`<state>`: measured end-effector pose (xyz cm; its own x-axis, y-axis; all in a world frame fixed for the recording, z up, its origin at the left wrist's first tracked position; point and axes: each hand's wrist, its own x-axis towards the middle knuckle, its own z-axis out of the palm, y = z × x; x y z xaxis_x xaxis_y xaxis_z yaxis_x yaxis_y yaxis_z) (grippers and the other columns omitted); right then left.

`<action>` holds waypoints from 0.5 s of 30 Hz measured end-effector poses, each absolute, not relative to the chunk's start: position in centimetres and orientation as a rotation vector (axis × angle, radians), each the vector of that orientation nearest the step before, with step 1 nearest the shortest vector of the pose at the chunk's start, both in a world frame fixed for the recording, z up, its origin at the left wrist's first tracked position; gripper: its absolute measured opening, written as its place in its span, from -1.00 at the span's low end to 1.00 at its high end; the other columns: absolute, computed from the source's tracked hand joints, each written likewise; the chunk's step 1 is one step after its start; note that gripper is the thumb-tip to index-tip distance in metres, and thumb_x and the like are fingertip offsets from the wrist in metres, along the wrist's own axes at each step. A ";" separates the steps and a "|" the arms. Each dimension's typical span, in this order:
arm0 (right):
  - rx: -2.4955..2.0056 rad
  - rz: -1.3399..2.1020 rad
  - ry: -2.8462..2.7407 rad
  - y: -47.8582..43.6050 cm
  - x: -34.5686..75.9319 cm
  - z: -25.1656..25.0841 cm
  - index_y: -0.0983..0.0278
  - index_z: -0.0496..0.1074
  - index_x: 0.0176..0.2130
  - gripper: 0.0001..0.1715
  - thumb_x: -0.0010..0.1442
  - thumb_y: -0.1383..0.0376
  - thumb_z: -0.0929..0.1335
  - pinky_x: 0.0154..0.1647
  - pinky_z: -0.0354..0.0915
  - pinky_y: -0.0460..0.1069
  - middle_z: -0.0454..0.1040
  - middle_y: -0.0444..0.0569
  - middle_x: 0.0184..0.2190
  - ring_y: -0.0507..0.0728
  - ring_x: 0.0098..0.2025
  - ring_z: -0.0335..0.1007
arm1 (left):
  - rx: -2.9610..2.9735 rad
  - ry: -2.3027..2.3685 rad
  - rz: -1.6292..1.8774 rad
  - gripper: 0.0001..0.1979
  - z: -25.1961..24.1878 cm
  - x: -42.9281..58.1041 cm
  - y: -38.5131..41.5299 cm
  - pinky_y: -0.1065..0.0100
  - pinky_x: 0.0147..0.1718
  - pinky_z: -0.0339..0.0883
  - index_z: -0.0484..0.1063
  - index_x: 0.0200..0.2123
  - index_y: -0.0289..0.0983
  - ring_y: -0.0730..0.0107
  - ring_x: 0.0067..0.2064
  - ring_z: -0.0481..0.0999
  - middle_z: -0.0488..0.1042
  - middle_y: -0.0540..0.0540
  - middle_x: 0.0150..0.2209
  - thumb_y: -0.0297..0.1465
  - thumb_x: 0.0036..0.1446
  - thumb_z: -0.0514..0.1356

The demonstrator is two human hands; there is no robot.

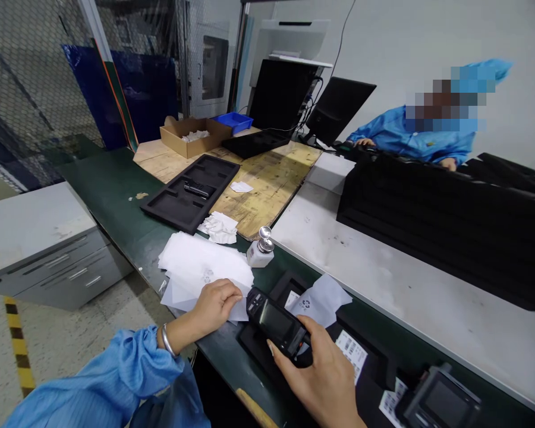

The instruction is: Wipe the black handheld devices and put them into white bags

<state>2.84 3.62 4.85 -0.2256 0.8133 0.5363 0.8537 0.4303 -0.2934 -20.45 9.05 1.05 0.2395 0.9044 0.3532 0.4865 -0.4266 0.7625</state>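
Item: black handheld device (276,326), screen up, held in the right hand (325,374), whose fingers are wrapped around its lower body; it sits above an open black foam tray (267,351) at the near edge of the green desk (116,184).
Item: left hand (214,304), fingers pinched on the edge of a white sheet from the stack of white papers (200,264); bracelet at the wrist, blue sleeve behind.
Adjacent: small white dispenser bottle with metal top (261,246), just beside the papers; crumpled white wipe (220,227); printed labels (352,351) on the tray; a second handheld device (441,401) at lower right.
Further: long black foam tray (191,193) holding one dark part; cardboard box (189,135); a co-worker in blue (410,139) behind black trays.
Step, as judged: device lifted for wiping or wrapping, sheet being picked up; next move calls for separating one sheet cleanly from the stack and bringing it to the device while the right hand keeps a steady hold.
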 end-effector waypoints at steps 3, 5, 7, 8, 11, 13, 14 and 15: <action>-1.378 0.074 -2.104 3.4 2.7 5.1 0.26 0.29 -0.01 -0.51 0.21 0.00 0.33 -0.35 0.43 0.01 0.51 0.01 -0.28 0.17 -0.34 0.51 | 2.017 1.234 1.130 -0.77 1.3 -20.3 8.9 0.35 -0.27 0.32 0.47 -0.36 -0.26 0.36 -0.30 0.47 0.49 -0.06 -0.39 -0.40 0.31 0.08; -1.363 0.174 -2.125 3.4 2.6 5.1 0.26 0.28 0.01 -0.49 0.20 0.00 0.33 -0.36 0.45 -0.01 0.52 0.00 -0.26 0.16 -0.33 0.52 | 2.031 1.200 1.150 -0.77 1.6 -20.2 8.7 0.34 -0.26 0.32 0.47 -0.35 -0.26 0.35 -0.29 0.47 0.49 -0.07 -0.38 -0.41 0.31 0.07; -1.410 0.159 -2.069 3.5 2.6 4.8 0.26 0.28 0.01 -0.47 0.19 -0.01 0.33 -0.36 0.46 0.00 0.52 0.02 -0.24 0.18 -0.32 0.53 | 2.046 1.173 1.164 -0.78 1.9 -20.2 8.4 0.33 -0.25 0.33 0.48 -0.34 -0.26 0.34 -0.28 0.47 0.49 -0.09 -0.37 -0.41 0.31 0.07; -1.440 0.132 -2.033 3.6 2.5 4.7 0.26 0.28 0.01 -0.46 0.18 -0.02 0.33 -0.36 0.46 0.01 0.52 0.04 -0.23 0.19 -0.31 0.53 | 2.051 1.164 1.170 -0.78 2.0 -20.1 8.3 0.33 -0.26 0.33 0.48 -0.34 -0.26 0.34 -0.28 0.47 0.49 -0.09 -0.37 -0.41 0.31 0.07; -1.421 0.122 -2.042 3.7 2.4 4.4 0.27 0.28 0.01 -0.46 0.18 -0.01 0.34 -0.33 0.47 0.02 0.52 0.05 -0.22 0.19 -0.30 0.53 | 2.053 1.156 1.176 -0.79 2.5 -20.0 8.0 0.33 -0.27 0.32 0.47 -0.33 -0.26 0.34 -0.29 0.46 0.48 -0.09 -0.38 -0.41 0.31 0.07; -1.352 0.157 -2.104 3.7 2.3 4.2 0.26 0.28 0.02 -0.48 0.18 0.02 0.35 -0.29 0.48 0.03 0.52 0.04 -0.21 0.19 -0.27 0.54 | 2.048 1.152 1.174 -0.80 2.9 -19.8 8.0 0.34 -0.28 0.32 0.47 -0.34 -0.26 0.34 -0.29 0.45 0.47 -0.08 -0.38 -0.42 0.30 0.08; -1.339 0.154 -2.104 3.7 2.2 4.1 0.27 0.28 0.03 -0.48 0.18 0.04 0.35 -0.28 0.48 0.03 0.52 0.05 -0.20 0.20 -0.25 0.54 | 2.045 1.149 1.173 -0.80 3.1 -19.6 8.0 0.34 -0.28 0.31 0.46 -0.35 -0.26 0.34 -0.29 0.45 0.46 -0.08 -0.38 -0.42 0.30 0.08; -1.347 0.140 -2.081 3.7 2.1 4.0 0.27 0.27 0.04 -0.46 0.18 0.04 0.36 -0.26 0.48 0.04 0.52 0.06 -0.18 0.21 -0.24 0.54 | 2.044 1.145 1.171 -0.80 3.4 -19.4 8.0 0.34 -0.28 0.31 0.46 -0.35 -0.26 0.35 -0.30 0.45 0.46 -0.07 -0.39 -0.42 0.30 0.08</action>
